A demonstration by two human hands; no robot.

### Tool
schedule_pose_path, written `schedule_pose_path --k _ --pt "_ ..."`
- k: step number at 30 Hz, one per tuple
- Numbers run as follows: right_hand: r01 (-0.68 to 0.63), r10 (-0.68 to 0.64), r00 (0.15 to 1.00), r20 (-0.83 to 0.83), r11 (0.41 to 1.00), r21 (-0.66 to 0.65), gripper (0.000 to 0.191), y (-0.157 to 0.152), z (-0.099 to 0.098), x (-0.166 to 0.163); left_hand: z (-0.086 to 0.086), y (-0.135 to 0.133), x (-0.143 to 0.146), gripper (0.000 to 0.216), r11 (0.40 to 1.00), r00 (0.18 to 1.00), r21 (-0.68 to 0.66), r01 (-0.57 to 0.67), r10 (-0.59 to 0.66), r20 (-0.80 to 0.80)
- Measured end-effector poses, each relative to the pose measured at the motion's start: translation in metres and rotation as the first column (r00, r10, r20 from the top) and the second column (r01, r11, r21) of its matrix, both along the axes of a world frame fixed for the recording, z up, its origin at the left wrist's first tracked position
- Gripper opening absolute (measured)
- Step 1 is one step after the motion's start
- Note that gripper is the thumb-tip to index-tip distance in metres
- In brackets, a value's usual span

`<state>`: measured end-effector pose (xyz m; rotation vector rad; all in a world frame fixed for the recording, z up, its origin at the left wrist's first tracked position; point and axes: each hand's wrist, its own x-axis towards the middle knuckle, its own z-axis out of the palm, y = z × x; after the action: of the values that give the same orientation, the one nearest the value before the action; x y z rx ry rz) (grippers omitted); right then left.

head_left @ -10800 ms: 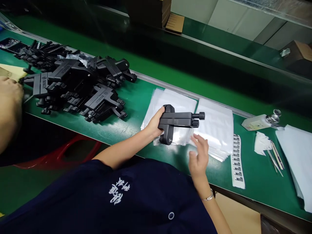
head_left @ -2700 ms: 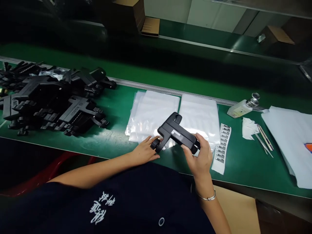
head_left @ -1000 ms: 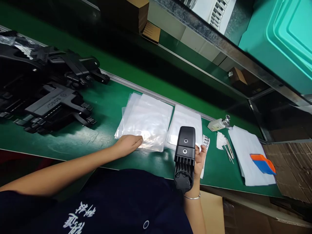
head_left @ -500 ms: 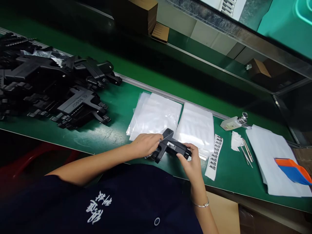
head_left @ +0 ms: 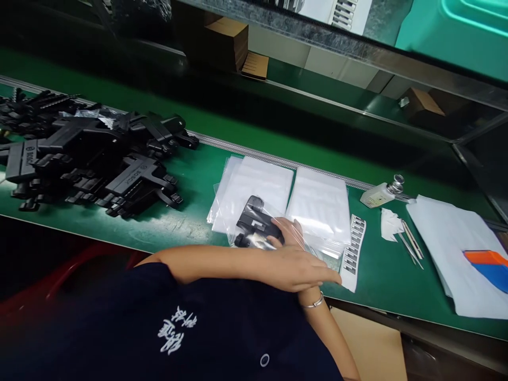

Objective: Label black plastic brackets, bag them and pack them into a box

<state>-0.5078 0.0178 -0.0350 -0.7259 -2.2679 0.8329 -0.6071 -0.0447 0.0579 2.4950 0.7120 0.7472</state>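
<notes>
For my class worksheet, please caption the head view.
Right hand holding a black part in a clear bag, left hand over the right wrist.

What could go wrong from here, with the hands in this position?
The thin clear plastic bag might tear on the protruding ends of the black T-shaped plastic part inside it. The bare left hand, crossed over the bare right hand, could pull the bag crooked. Its fingertips lie close to the white paper strip of labels, so they might shift it.

Factory workbench (head_left: 198, 177), heaped black parts (head_left: 93, 159), stacked plastic bags (head_left: 319, 203)
</notes>
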Motion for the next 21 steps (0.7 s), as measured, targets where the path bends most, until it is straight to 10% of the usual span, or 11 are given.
schedule_pose_path --k 6,10,13,16,18,21 --pt "-0.148 0.124 0.987 0.1 0.95 0.274 0.032 -0.023 0.037 0.028 0.044 0.01 -0.08 0.04 0.939 0.933 -0.122 -0.321 0.292 -0.211" --pt "-0.31 0.276 0.949 0.155 0.91 0.274 0.034 -0.034 0.065 0.028 0.046 0.012 -0.108 0.034 0.848 0.89 -0.409 -0.338 0.146 -0.433" --pt "0.074 -0.052 0.992 -0.116 0.978 0.194 0.036 -0.029 0.078 0.032 0.02 0.003 -0.115 0.044 0.737 0.935 -0.576 -0.354 0.279 -0.218" --pt "0.479 -0.424 0.807 -0.412 0.877 0.034 0.033 -0.026 0.086 0.036 -0.012 -0.01 -0.116 0.057 0.567 0.778 -0.722 -0.397 0.625 0.062" --pt "0.373 -0.292 0.885 -0.363 0.911 0.174 0.032 -0.029 0.09 0.029 -0.023 -0.018 -0.112 0.065 0.479 0.654 -0.763 -0.435 0.75 0.098" --pt "0.011 -0.01 1.0 -0.005 0.949 0.315 0.04 -0.032 0.095 0.006 -0.023 -0.028 -0.101 0.096 0.465 0.684 -0.712 -0.527 0.728 -0.031"
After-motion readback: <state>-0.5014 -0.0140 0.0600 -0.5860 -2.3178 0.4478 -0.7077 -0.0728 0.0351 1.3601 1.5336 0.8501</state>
